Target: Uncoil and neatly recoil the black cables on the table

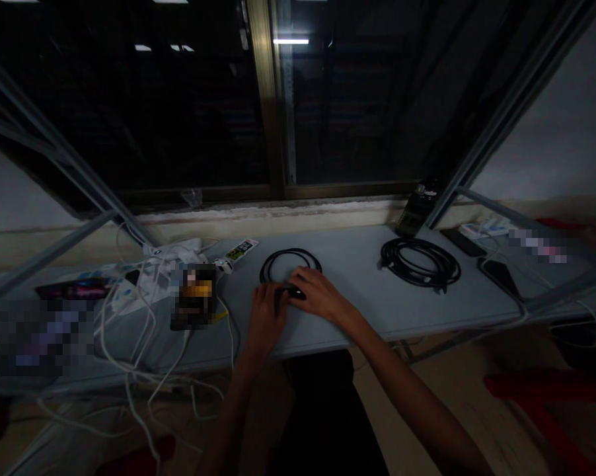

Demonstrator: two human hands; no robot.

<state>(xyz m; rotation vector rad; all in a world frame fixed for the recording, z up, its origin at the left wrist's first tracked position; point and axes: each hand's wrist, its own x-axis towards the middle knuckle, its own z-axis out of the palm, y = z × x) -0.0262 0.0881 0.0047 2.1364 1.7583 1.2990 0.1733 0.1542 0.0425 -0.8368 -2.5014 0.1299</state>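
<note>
Left hand: The left hand point(268, 309) has its fingers bent down and close together. They are at the left end of a small black thing point(294, 292). I can't tell if they pinch it.
Right hand: The right hand point(315, 291) has its fingers curled over the black thing, with the thumb on the near side. It grips the right end.
Small black thing: It is dark and shiny, just above the table point(357, 271) or on it; I can't tell which. The hands hide part of it.
Thin black loop: The round black cable point(291, 251) lies on the table just past the hands. The fingers cover its near side, so I can't see if it joins the black thing.
Big black coil: A fatter ring of black cable point(419, 284) lies to the right, near a dark bottle point(413, 213).
Left side: A phone point(195, 297) with a lit screen is near white cords point(152, 317).
</note>
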